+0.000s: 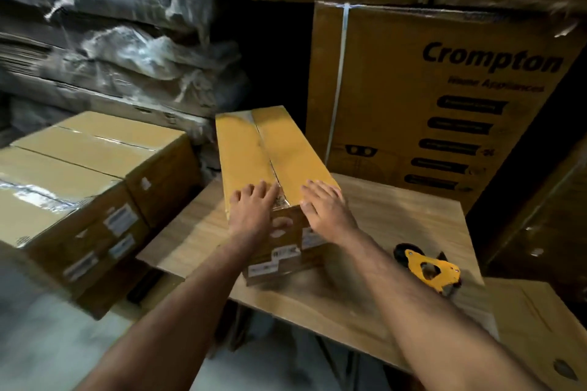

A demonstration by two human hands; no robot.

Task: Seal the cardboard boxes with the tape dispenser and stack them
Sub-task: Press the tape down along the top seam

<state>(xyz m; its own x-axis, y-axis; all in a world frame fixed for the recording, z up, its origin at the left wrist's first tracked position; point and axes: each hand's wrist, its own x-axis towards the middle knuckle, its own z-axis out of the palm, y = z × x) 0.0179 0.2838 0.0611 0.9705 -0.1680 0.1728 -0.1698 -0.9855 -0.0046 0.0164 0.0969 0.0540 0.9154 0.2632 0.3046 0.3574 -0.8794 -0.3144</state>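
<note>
Two hands are laid flat on the near end of a long cardboard box (273, 152), which is stood lengthwise on a wooden table (397, 219). The left hand (254, 209) is pressed on the box's left flap with its fingers straight and spread, and the right hand (327, 205) is pressed on the right flap in the same way; nothing is gripped by either. The centre seam of the box runs between the two hands, and a patch of shiny tape is seen at the near end of that seam. White labels are stuck on the box's near face.

To the right of the box and nearer the viewer, a yellow tape dispenser (430, 270) is left lying on the table, well apart from both hands. To the left of the box, off the table, a stack of sealed boxes (85, 174) is seen, with tape shining along one top. Behind the box to the right, a large carton printed "Crompton" (444, 98) is stood upright. Behind the box to the left, plastic-wrapped bundles (120, 41) are piled.
</note>
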